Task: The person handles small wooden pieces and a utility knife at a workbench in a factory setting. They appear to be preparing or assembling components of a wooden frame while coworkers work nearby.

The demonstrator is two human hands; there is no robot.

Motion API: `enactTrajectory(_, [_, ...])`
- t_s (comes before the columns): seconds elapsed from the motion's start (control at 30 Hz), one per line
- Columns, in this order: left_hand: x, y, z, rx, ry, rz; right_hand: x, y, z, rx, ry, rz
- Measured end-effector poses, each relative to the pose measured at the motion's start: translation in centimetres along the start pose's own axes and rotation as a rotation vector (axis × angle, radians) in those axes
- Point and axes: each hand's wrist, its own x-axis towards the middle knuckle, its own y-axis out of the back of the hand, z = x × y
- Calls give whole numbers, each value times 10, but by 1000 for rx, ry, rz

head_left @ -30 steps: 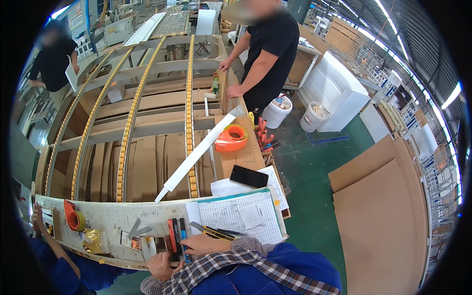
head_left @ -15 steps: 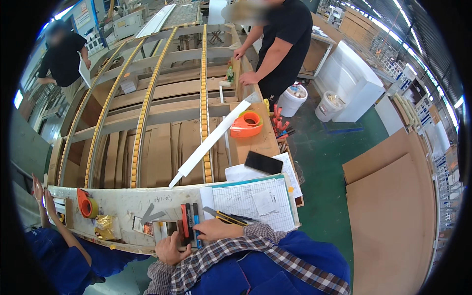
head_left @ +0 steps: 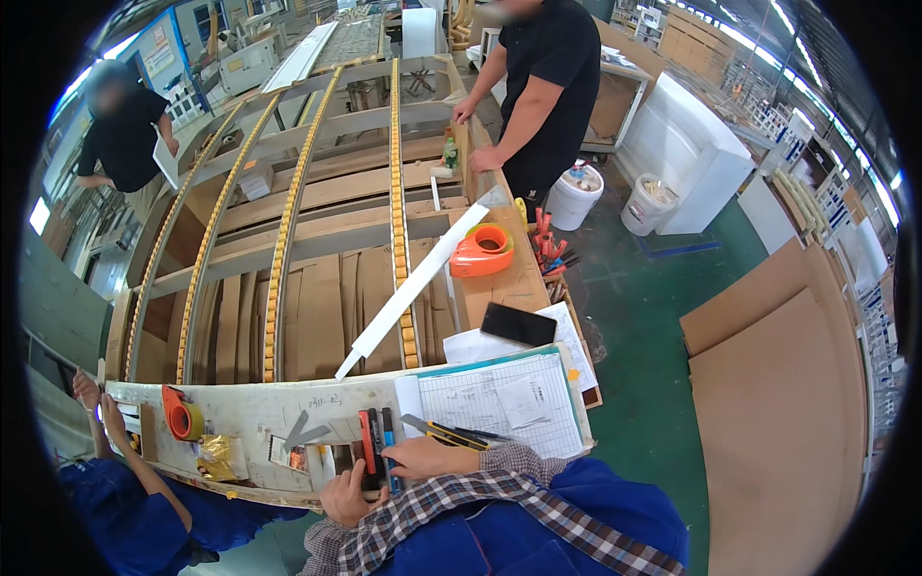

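On the white ledge in front of me, a red marker (head_left: 366, 434), a black marker (head_left: 376, 429) and a blue marker (head_left: 388, 428) lie side by side. My left hand (head_left: 348, 495) is at their lower left end, index finger stretched toward the red marker and thumb apart below it. From the right, my right hand (head_left: 434, 459) rests with its fingertips on the blue marker, covering part of it. A yellow-and-black utility knife (head_left: 456, 434) lies just beyond that hand. Left of the markers are grey metal strips (head_left: 305, 429) and a small printed packet (head_left: 288, 454).
An orange tape dispenser (head_left: 182, 415) and gold packet (head_left: 220, 457) sit leftward. A clipboard with a ruled sheet (head_left: 461, 396), a phone (head_left: 519, 324), another orange dispenser (head_left: 482, 252) and a white strip (head_left: 413, 293) lie beyond. Co-workers stand around the roller frame (head_left: 331, 228).
The whole view has shifted slightly downward. My left hand has edged right, closer to the markers; my right hand stays at the blue marker.
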Motion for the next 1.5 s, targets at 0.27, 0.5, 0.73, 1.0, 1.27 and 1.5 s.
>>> enactTrajectory(0.27, [-1, 16, -6, -91, 81, -61, -1, 9, -8, -13, -18, -74])
enactTrajectory(0.5, [0, 16, -3, -101, 83, -51, 2, -1, 2, 41, -30, -46])
enactTrajectory(0.73, [1, 6, 2, -20, 43, -54, -3, 13, -9, 45, -10, 2])
enactTrajectory(1.0, [2, 0, 6, 15, 39, 3, -8, 41, -42, 520, 128, 21])
enactTrajectory(1.27, [0, 5, 8, 0, 61, -20, -5, 21, -19, 125, 12, 4])
enactTrajectory(1.5, [2, 8, 5, -16, 41, -45, -4, 16, -13, 101, -17, -32])
